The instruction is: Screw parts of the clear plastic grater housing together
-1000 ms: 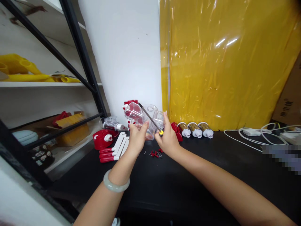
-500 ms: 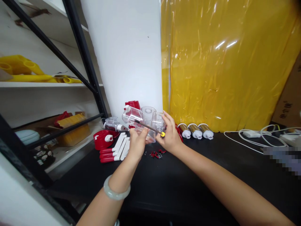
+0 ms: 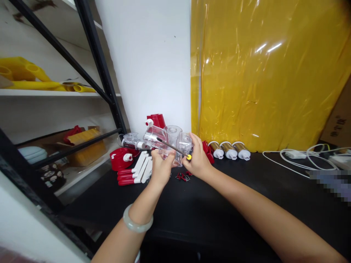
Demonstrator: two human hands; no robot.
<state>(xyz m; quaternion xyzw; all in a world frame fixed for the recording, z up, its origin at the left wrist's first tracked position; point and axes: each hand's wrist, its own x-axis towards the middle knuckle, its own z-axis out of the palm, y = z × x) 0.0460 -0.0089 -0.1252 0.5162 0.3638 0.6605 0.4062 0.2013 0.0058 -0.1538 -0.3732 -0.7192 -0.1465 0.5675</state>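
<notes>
My left hand [image 3: 162,168] is closed on the lower side of a clear plastic part [image 3: 155,135]. My right hand [image 3: 199,156] grips the right end of clear plastic and also has a screwdriver [image 3: 178,150] with a yellow handle end against it. The screwdriver's dark shaft slants up and left across the clear plastic. Whether the clear pieces are joined is hard to tell. Under my hands, small red pieces and screws [image 3: 183,177] lie on the black table [image 3: 192,212]. White and red handles [image 3: 137,171] lie to the left of my left hand.
Red housings [image 3: 120,159] and a clear-covered brush part [image 3: 131,141] stand at the left. Several drum strainers [image 3: 229,150] lie at the back right, beside white cables [image 3: 298,155]. A black-framed shelf [image 3: 101,54] borders the left side; yellow sheeting [image 3: 263,80] hangs behind.
The camera view has shifted slightly. Both hands hold the clear plastic much as before, and the screwdriver keeps nearly the same slant.
</notes>
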